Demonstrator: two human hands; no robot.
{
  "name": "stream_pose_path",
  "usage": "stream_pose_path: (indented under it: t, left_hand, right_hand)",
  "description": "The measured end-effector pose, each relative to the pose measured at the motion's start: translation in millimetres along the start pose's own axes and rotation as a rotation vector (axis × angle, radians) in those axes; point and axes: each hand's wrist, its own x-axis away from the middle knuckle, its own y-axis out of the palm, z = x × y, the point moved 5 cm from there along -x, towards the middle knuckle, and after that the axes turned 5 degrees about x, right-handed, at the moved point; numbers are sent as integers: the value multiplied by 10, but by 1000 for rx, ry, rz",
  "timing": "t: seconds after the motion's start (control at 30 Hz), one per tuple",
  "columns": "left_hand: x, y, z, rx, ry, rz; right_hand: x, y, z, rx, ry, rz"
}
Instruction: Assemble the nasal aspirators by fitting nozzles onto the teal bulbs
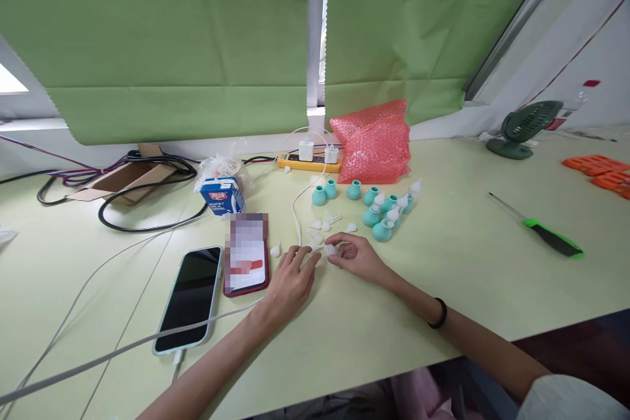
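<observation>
My right hand [361,259] pinches a small whitish piece [331,249] between thumb and fingertips, low over the table. Close beside it, my left hand [293,279] rests palm down, fingers apart and slightly bent. Its fingertips are by another translucent piece [315,247]; whether they touch it I cannot tell. Several loose translucent tips [325,226] lie just beyond both hands, and one more tip [275,251] lies left of my left hand. Farther back stand several small teal bulbs [354,190] with open necks. Some on the right, such as the front bulb [382,231], carry translucent tips.
Two phones, a lit one [249,256] and a dark one [189,302], lie at left with a white cable across. Behind are a blue drink carton [222,197], a yellow power strip [290,161] and red bubble wrap [374,144]. A screwdriver [551,236] and green fan [526,125] are right.
</observation>
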Motion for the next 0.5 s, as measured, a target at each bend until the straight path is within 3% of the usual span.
stream_pose_path:
  t: [0.13,0.27,0.5]
  left_hand:
    - [-126,88,-32,-104,-52,-78]
    - [-230,139,-84,-69,-113,-55]
    - [-219,62,-131,121,-143,69]
  right_hand:
    - [-9,-48,75,-132,108,75]
    - [-19,-84,59,-252,135,118]
    - [13,1,-7,-515,188,-34]
